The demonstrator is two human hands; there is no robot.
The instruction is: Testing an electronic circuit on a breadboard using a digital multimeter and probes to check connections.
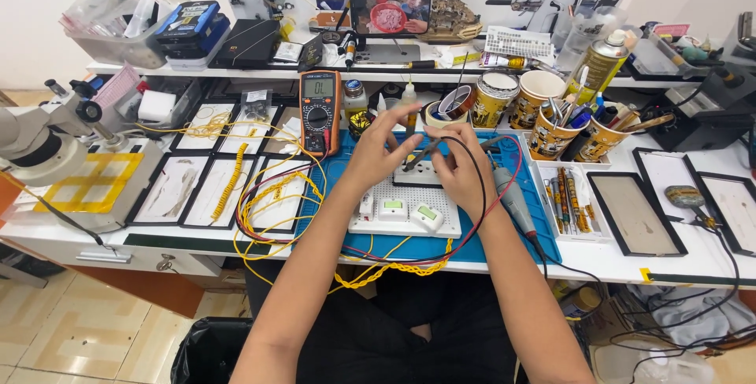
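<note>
Probing a small dark board [416, 171] with both hands over the blue mat [543, 226] on the tabletop [598, 262].

Left hand [376, 157] and right hand [463, 170] each have their fingers closed on a thin probe; the tips meet at the board, which lies just behind a white perforated plate [405, 209] holding small white modules. Black and red leads [482, 218] loop from the probes around the right wrist. An orange-edged multimeter [319, 111] stands left of the hands, yellow coiled wire [272, 199] beside it, and a microscope [47, 132] at far left.
</note>
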